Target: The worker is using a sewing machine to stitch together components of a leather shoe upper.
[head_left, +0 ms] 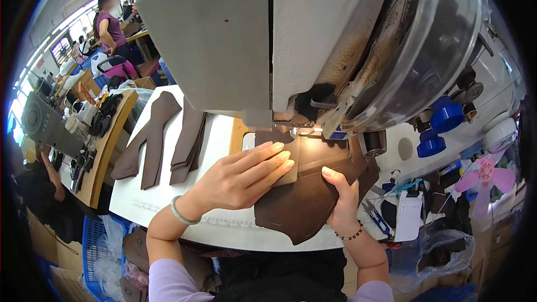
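A dark brown leather-like panel [302, 207] with stitched lines lies under the head of a sewing machine [218, 39], lit by a lamp near the needle. My left hand [243, 176] rests flat on it with the fingers stretched out, over a smaller, lighter brown piece [288, 178] on top. On the panel's right side, my right hand [344, 204] grips the edge, thumb on top; the fingers underneath are hidden. The panel's lower end reaches toward the front edge of the white table [128, 198].
Brown cut pieces [154, 140] and a stack of brown strips [187, 148] lie at left. Blue-handled snips [379, 219] and a pink fan [485, 174] are at right, near blue thread spools [447, 116]. A blue basket [89, 249] stands lower left. One person [112, 31] stands farther back.
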### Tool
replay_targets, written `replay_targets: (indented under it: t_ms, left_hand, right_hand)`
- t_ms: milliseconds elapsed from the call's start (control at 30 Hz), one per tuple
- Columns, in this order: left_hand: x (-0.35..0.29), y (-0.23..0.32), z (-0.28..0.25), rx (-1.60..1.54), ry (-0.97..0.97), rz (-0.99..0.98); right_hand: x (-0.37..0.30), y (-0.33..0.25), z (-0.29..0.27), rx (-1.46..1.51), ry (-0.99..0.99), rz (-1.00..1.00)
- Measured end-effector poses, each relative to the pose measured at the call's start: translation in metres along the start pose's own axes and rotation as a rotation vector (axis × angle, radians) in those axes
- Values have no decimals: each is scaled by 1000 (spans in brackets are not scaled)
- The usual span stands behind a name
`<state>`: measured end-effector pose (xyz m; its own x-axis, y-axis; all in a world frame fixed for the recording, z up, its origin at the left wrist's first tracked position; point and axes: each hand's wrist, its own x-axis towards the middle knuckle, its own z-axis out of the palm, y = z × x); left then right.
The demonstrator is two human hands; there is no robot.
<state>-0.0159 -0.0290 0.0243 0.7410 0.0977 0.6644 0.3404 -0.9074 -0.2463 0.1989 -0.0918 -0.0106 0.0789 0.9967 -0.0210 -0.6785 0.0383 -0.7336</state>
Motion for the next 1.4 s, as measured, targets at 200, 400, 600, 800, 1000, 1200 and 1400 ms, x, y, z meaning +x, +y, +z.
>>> replay_targets:
  t_ms: [200,400,600,800,1000,1200,1400]
  left_hand:
    - [-2,-1,2,13,2,-29]
    - [1,-5,5,-42,4,-84]
    - [-1,-5,8,-90,7,-114]
    - [-5,-8,0,-255,3,-141]
    - [-6,-14,-5,-306,-56,-91]
    - [-10,-23,6,-250,-37,-36]
    - [-18,-30,20,-335,99,-50]
  right_hand:
    - [3,0,3,-19,-7,-42]
    - [14,-3,1,4,-5,-30]
    - [10,2,-2,39,-79,41]
    - [7,-3,-5,-11,-138,119]
    - [5,-3,-3,-35,-117,92]
    - [6,0,-4,-43,-129,66]
    - [6,4,-2,-63,-73,-17]
